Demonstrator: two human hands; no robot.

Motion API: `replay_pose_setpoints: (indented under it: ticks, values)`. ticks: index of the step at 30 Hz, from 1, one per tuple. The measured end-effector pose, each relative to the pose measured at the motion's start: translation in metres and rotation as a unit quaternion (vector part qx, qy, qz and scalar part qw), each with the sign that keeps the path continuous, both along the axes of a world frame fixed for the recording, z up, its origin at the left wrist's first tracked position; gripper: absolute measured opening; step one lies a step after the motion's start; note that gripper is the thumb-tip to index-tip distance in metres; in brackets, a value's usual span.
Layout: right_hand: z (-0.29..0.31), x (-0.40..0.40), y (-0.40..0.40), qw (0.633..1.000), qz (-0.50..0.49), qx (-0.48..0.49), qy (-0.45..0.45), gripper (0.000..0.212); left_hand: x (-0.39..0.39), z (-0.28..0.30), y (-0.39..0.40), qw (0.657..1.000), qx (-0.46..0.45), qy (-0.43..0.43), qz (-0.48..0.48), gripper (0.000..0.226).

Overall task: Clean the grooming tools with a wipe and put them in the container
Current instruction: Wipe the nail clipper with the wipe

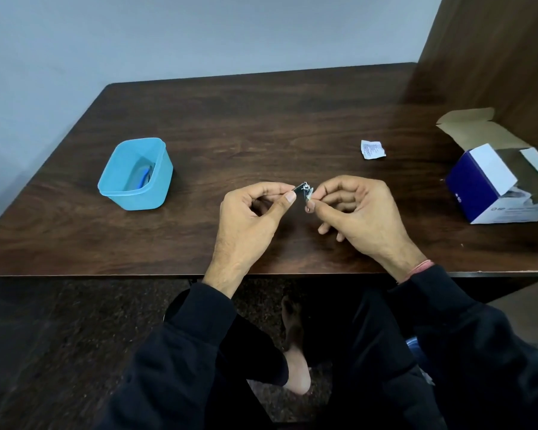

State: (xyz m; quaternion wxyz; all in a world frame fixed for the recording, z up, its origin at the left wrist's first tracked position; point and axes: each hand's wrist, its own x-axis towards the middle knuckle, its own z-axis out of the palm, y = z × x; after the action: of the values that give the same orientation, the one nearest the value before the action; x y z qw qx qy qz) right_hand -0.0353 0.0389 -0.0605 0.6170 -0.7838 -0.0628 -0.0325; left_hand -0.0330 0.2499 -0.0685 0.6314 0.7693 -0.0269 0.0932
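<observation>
My left hand (255, 218) pinches a small metal grooming tool (301, 189), likely a nail clipper, between thumb and forefinger above the table's front middle. My right hand (357, 209) pinches a small folded wipe (310, 195) against the tool's right end. Both hands hover just over the dark wooden table (261, 125). A light blue plastic container (136, 174) stands to the left, open, with a blue-handled tool (145, 179) lying inside it.
An empty torn wipe sachet (372, 149) lies on the table behind my right hand. An open blue-and-white cardboard box (503, 181) sits at the right edge, next to a wooden side panel (494, 57). My legs and a foot show below the table.
</observation>
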Motion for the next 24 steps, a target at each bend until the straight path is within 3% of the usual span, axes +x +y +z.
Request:
replay_pose_setpoints:
  ticks: [15,24]
  values:
    - [0.002,0.002,-0.002,0.999,0.016,0.034,-0.001,0.016,-0.006,0.008,-0.002,0.999,-0.002,0.020,-0.044,0.011]
    - [0.000,0.003,-0.004,0.998,0.041,0.036,0.009,0.006,-0.007,0.009,-0.003,0.998,0.002,0.017,-0.055,0.024]
